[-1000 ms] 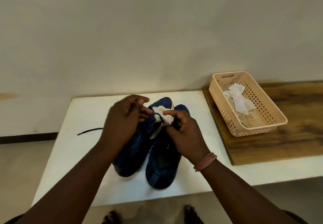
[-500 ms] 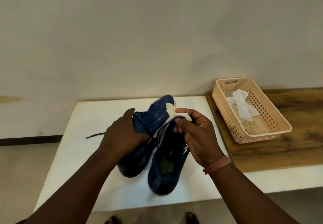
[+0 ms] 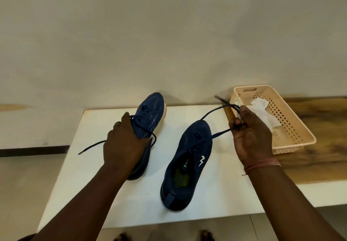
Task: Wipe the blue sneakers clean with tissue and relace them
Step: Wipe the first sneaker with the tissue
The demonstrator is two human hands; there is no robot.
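Two blue sneakers lie on the white table (image 3: 90, 169). The left sneaker (image 3: 151, 109) is tilted, toe raised toward the wall, and my left hand (image 3: 123, 145) grips it around the middle. Its dark lace end (image 3: 90, 146) trails left across the table. The right sneaker (image 3: 187, 158) sits flat, opening toward me. My right hand (image 3: 251, 135) pinches that sneaker's dark lace (image 3: 216, 112), both ends pulled up and right toward the basket. White tissue (image 3: 261, 107) lies in the basket.
A beige perforated plastic basket (image 3: 293, 128) stands on a wooden board (image 3: 319, 156) to the right of the table. A plain wall rises right behind the table. Bare feet show below the table's near edge.
The sneakers have been pulled apart. My left hand lifted the left sneaker's toe toward the wall. My right hand moved right, dropped the tissue it held, and now pulls the right sneaker's lace.
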